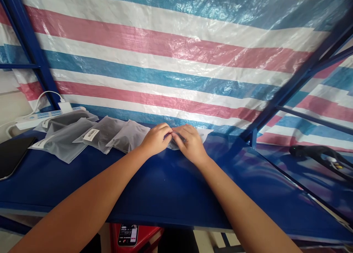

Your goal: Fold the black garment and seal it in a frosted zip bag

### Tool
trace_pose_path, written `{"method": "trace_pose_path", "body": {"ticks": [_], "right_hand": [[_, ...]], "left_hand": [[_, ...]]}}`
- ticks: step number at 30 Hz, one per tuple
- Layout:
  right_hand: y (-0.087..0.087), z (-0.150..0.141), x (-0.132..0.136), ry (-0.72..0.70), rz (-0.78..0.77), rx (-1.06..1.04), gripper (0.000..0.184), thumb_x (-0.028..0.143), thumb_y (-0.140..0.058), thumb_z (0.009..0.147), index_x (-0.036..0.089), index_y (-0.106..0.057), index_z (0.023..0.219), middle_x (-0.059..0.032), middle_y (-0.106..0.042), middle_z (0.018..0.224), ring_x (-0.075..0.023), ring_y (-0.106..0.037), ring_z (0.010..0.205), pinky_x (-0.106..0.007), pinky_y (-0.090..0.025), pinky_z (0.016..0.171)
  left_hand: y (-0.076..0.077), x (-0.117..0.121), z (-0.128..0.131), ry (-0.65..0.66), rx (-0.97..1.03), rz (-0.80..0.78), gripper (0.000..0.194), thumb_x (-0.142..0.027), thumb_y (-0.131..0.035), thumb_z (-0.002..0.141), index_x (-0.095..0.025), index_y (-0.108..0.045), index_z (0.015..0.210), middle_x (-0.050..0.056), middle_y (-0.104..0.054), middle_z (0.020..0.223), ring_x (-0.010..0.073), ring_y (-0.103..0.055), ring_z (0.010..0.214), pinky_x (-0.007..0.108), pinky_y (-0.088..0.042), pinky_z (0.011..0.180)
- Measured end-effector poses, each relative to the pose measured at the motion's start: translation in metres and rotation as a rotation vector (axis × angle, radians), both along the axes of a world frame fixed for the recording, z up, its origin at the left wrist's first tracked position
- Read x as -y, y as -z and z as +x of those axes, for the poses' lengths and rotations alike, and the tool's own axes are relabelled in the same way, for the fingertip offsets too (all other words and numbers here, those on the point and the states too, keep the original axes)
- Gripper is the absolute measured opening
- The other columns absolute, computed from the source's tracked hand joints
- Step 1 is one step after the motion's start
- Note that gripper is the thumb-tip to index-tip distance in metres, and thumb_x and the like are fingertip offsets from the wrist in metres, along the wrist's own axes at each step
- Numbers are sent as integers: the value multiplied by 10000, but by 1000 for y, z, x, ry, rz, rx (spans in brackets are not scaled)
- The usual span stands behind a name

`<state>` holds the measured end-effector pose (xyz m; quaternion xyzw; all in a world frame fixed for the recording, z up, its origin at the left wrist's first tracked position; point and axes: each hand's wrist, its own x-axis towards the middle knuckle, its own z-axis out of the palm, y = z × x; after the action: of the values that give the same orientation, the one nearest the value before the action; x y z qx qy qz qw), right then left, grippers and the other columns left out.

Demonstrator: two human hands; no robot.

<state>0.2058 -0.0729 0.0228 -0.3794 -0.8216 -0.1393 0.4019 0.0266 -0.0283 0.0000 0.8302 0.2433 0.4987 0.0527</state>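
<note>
Upon the smooth blue worktop (165,194), the left hand (156,140) and the right hand (191,143) together pinch a frosted plastic bag (173,146), near a glossy striped sheet (165,73). To the left of this bag lie four similar wrinkled bags (62,144); dark contents (106,138), of unclear shape, show dimly through.

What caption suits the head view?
Left hand and right hand meet over a frosted bag beside similar bags on blue tabletop.

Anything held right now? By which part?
Apparently a translucent bag: the left hand and right hand meet over its left end, but the exact grip is hidden.
</note>
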Motion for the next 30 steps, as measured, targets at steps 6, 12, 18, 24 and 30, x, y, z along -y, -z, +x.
{"method": "trace_pose_path", "body": {"ticks": [6, 12, 18, 24, 30], "right_hand": [[-3, 3, -1, 1, -24, 28, 164, 276, -531, 995, 230, -688, 999, -52, -734, 1014, -240, -640, 954, -433, -468, 920], [-5, 8, -1, 20, -39, 110, 174, 227, -497, 997, 226, -667, 1038, -56, -726, 1065, -250, -620, 999, -434, -447, 934], [-6, 9, 1, 83, -12, 163, 209, 225, -453, 1012, 221, -653, 1070, -68, -718, 1085, -256, -602, 1009, -436, -419, 942], [-10, 23, -3, 212, 15, 191, 221, 244, -445, 1019, 211, -659, 1067, -66, -720, 1041, -245, -591, 991, -408, -404, 924], [-4, 54, -18, 384, 1, 158, 234, 287, -434, 1012, 220, -655, 1051, -83, -719, 1047, -284, -590, 992, -444, -392, 910]], "left_hand": [[2, 0, 1, -7, 3, -13, 97, -170, -540, 943, -197, -601, 873, 27, -610, 910, 159, -591, 854, 292, -482, 763], [-1, 3, -3, 3, -21, -23, 149, -186, -491, 972, -199, -602, 873, 30, -601, 909, 154, -579, 834, 287, -469, 743], [-3, 5, -1, 6, -30, 15, 162, -180, -481, 970, -194, -566, 833, 31, -579, 888, 161, -561, 837, 299, -463, 767], [-6, 0, -6, -36, -45, 44, 177, -172, -455, 972, -198, -545, 821, 34, -567, 886, 168, -550, 831, 307, -456, 762], [-7, -17, -24, -128, 8, 52, 173, -167, -465, 959, -207, -535, 806, 37, -565, 879, 179, -557, 833, 316, -456, 749]]}}
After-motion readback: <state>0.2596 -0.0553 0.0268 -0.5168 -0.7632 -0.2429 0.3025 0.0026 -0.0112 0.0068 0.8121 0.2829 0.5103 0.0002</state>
